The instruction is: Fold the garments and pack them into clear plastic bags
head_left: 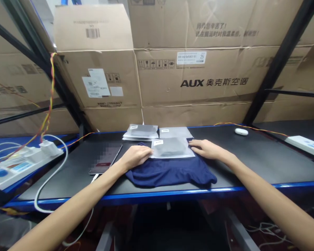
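Observation:
A frosted plastic bag [170, 148] with a small white label and something dark inside lies on a navy blue cloth garment [164, 175]. My left hand [138, 156] is closed at the bag's left edge, its fingers curled and the edge pinched in them. On the other side, my right hand [206, 149] rests with fingers stretched out, their tips near the bag's upper right corner. Just behind are a stack of similar filled bags [142, 131] and a flatter frosted bag [176, 132], each with a white label.
A phone [106, 159] with a charging cable lies to the left. White power strips stand at the far left [21, 165] and far right [307, 145]. A white earbud case [241, 131] sits at the back right. Cardboard [204, 94] walls the back; black posts flank it.

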A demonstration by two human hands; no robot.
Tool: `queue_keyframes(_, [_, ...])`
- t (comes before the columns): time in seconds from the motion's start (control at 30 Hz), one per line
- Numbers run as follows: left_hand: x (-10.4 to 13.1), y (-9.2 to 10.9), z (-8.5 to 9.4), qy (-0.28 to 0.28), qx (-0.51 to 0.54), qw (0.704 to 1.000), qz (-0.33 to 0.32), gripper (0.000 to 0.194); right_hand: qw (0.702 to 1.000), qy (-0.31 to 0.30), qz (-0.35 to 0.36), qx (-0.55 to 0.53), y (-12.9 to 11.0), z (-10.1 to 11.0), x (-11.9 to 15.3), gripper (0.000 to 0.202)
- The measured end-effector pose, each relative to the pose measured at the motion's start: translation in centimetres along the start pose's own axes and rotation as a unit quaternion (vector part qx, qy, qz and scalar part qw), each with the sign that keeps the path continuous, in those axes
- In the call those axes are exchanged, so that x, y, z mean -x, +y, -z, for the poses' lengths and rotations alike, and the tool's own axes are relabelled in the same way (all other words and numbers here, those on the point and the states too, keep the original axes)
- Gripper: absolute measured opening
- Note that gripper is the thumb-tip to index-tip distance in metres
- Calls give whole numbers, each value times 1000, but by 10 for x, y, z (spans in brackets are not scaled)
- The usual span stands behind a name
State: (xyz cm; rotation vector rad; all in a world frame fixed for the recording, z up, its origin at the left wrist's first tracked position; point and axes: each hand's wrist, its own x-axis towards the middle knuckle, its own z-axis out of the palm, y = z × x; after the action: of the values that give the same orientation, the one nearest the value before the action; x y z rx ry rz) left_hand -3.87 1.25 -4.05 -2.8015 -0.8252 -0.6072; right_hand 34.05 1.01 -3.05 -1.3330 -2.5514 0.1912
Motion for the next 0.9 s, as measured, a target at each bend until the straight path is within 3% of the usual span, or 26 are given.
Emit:
queue_keyframes(0.17, [2, 0, -2, 9, 22, 999, 42, 19, 994, 98, -44, 35, -4, -4, -3, 45])
queue_keyframes(0.27, [2, 0, -4, 12, 40, 997, 63, 15, 989, 144, 11, 28, -28, -5, -8, 39])
queue_keyframes(0.43, [1, 1, -6, 27, 47, 996, 71, 14, 975, 84, 194, 70, -93, -6, -25, 33])
queue_keyframes(0.53, [1, 3, -7, 40, 52, 995, 70, 14, 958, 64, 240, 143, -118, -13, -39, 28])
queue_keyframes(0.7, [0, 5, -8, 58, 55, 994, 71, 11, 930, 98, 269, 230, -127, -34, -56, 29])
queue_keyframes(0.9, [-1, 5, -9, 60, 60, 994, 66, 9, 915, 130, 285, 255, -131, -50, -64, 29])
